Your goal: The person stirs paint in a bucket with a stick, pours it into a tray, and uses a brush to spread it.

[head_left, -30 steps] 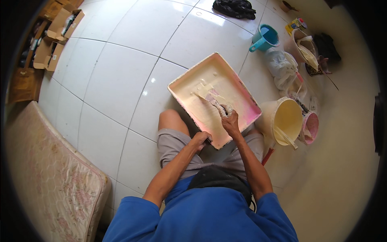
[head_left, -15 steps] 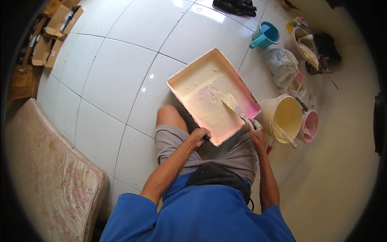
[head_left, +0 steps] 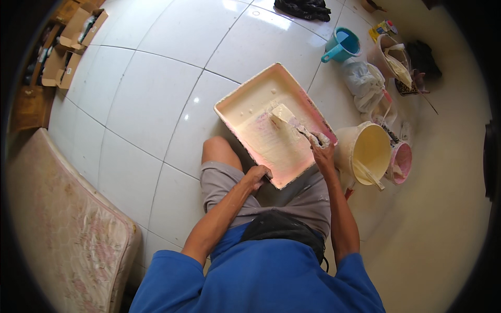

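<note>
A rectangular tray (head_left: 235, 96) coated in cream paint with pink patches sits tilted at my knees. My left hand (head_left: 259, 176) is closed on its near-left edge, close to the bottom corner. My right hand (head_left: 322, 151) grips the handle of a paint-caked scraper (head_left: 286, 116), whose blade, loaded with cream paint, is over the inside of the tray. Right beside this hand stands a large cream bucket (head_left: 368, 151) with a paint-covered stick in it, and past that a smaller pink bucket (head_left: 403, 159).
Along the wall at right are a turquoise dipper (head_left: 339, 49), plastic bags (head_left: 361, 83), another bucket (head_left: 381, 55) and a yellow can (head_left: 378, 31). A black bundle (head_left: 301, 9) lies on the tiles. At left are a floral mattress (head_left: 78, 219) and cardboard boxes (head_left: 58, 70).
My right hand and the scraper moved down and rightward, then back up and slightly left within the tray. My left hand stayed gripping the tray, which shifted a little upward in view.
</note>
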The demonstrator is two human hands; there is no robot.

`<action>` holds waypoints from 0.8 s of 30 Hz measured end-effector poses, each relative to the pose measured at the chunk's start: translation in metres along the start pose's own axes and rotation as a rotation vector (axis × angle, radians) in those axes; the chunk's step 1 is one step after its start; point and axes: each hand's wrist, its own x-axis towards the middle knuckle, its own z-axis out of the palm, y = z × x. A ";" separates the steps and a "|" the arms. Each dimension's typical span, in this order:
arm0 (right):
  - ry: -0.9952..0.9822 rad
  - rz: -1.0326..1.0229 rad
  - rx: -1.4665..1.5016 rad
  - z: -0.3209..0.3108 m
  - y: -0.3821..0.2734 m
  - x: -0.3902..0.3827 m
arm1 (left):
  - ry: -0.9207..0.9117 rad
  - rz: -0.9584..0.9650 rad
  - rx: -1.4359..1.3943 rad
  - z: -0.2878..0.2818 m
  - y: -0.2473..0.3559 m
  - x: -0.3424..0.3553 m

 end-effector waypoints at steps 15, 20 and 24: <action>-0.086 -0.161 0.045 0.038 -0.028 -0.040 | -0.049 0.001 -0.045 -0.025 -0.004 0.004; -0.204 0.030 0.057 -0.006 -0.015 -0.104 | -0.063 0.006 -0.037 -0.019 -0.002 0.007; -0.217 0.007 0.073 0.003 -0.006 -0.116 | -0.023 0.001 -0.027 -0.019 -0.002 0.005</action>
